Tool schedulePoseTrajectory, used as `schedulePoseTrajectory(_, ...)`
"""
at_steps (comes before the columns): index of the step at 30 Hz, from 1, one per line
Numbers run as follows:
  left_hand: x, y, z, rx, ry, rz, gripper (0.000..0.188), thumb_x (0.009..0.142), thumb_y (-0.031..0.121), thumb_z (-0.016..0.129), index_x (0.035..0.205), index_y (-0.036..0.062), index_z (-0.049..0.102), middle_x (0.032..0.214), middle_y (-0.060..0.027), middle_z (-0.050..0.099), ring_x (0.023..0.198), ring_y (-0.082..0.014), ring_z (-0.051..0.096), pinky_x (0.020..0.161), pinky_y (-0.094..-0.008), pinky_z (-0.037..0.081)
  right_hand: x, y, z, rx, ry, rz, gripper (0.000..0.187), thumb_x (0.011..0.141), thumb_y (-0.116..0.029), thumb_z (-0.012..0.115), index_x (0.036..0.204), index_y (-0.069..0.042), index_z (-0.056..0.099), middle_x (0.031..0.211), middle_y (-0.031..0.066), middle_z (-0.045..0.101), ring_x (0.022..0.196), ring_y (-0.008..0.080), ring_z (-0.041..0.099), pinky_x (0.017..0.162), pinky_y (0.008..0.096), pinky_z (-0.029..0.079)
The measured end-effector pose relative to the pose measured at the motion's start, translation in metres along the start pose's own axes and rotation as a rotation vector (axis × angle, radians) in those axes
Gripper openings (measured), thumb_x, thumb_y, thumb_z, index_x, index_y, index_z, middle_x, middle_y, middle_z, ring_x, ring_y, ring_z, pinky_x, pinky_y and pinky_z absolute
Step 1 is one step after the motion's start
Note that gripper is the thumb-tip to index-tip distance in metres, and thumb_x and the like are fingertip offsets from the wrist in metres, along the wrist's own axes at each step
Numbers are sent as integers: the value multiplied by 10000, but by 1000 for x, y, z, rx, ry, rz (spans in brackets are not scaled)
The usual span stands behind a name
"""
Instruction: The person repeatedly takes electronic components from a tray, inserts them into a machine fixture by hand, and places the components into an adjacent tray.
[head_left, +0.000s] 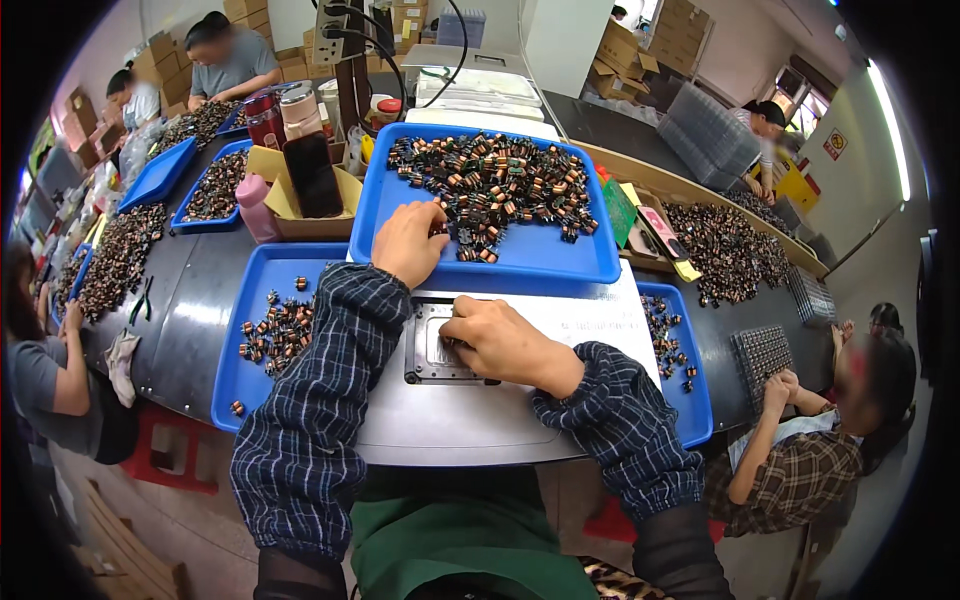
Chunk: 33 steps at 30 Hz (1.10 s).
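A blue tray (540,272) holds a heap of small copper-wound coils (510,185) with dark bases. Over its near left edge reaches my left hand (408,245), fingers bent and closed at the side of the heap; what lies between the fingertips is hidden. Below the tray, a rectangular metal fixture (425,345) is set in a silvery work plate (480,430). My right hand (505,342) rests over the fixture's right part, its fingers curled together and pointing down onto it. The fingertips hide whatever they hold.
Blue trays with loose coils flank the plate, at left (225,375) and right (697,400). A phone (313,175), a pink bottle (258,208) and a power-socket post (350,90) stand behind. Coil heaps cover parts of the dark benches. Co-workers sit on both sides.
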<state>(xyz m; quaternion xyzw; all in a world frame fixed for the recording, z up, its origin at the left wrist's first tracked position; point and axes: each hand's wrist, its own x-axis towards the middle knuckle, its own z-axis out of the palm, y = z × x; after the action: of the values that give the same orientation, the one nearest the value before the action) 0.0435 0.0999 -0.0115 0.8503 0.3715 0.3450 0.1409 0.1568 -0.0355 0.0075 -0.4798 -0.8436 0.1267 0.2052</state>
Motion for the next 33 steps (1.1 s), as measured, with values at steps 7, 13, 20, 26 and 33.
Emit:
schedulePoseTrajectory(7, -29, 10, -31, -446, 53, -190, 287, 701, 50, 624, 985, 29, 584, 883, -100, 540, 649, -146, 557, 592, -253, 458, -5, 39, -33, 249, 326, 10, 202, 613, 6, 610, 801, -57, 647, 753, 74, 601, 698, 183, 569, 615, 283, 465)
schedulePoseTrajectory(13, -61, 28, -40, -873, -81, -304, 269, 740, -2, 581, 1006, -29, 559, 788, -73, 605, 654, -106, 561, 604, -209, 455, -96, 141, -93, -465, 607, 709, 226, 610, -47, 632, 836, -39, 645, 732, 108, 623, 693, 197, 605, 654, 292, 474)
schedulePoseTrajectory(20, -87, 39, -45, -507, -225, -105, 217, 706, -14, 581, 921, 3, 605, 797, -61, 598, 677, -118, 546, 606, -221, 436, -59, 123, -71, -85, 752, 421, 196, 689, -56, 627, 877, -3, 622, 768, 73, 623, 684, 122, 577, 632, 230, 453)
schedulePoseTrajectory(26, -91, 45, -36, -345, -180, 171, 142, 695, -2, 602, 837, 3, 600, 756, -113, 570, 700, -232, 555, 625, -303, 456, 22, 79, -23, -205, 512, 312, 190, 717, -152, 630, 893, -80, 625, 757, 101, 569, 703, 253, 555, 638, 333, 439)
schedulePoseTrajectory(33, -86, 51, -37, -172, -245, 274, 137, 671, 1, 594, 808, 13, 604, 758, -109, 574, 745, -266, 547, 659, -339, 450, 11, 89, -35, -268, 487, 349, 123, 701, -145, 615, 806, -86, 590, 735, 108, 536, 708, 292, 546, 619, 377, 427)
